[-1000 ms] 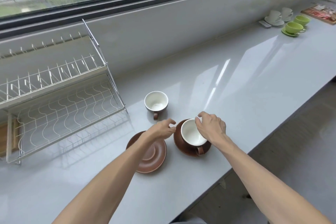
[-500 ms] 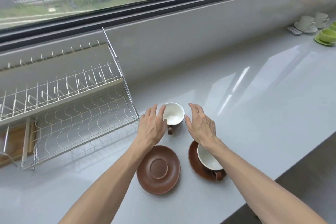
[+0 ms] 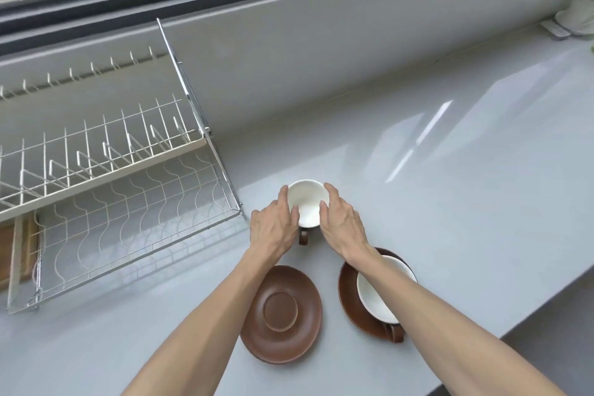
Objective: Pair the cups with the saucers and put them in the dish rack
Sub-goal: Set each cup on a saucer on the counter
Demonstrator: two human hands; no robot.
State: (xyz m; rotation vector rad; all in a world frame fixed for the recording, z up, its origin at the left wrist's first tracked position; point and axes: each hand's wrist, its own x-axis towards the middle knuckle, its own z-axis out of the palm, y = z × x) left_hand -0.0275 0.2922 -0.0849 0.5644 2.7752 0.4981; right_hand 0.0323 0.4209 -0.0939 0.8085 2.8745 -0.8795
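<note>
A brown cup with a white inside (image 3: 308, 202) stands on the grey counter, its handle pointing toward me. My left hand (image 3: 273, 228) and my right hand (image 3: 340, 225) clasp its two sides. Nearer me lies an empty brown saucer (image 3: 283, 315). To its right a second brown cup (image 3: 382, 292) sits on its own brown saucer (image 3: 348, 292), partly hidden under my right forearm. The wire dish rack (image 3: 106, 202) stands at the left with nothing in it.
A grey wall and a window ledge run along the back of the counter (image 3: 450, 186). White cups on a saucer (image 3: 578, 18) sit at the far right. The counter's front edge falls away at the lower right. A wooden board (image 3: 13, 247) shows under the rack.
Both hands left the cup on the right saucer, moved forward to the lone cup and closed around its sides. The view has tilted down and closer.
</note>
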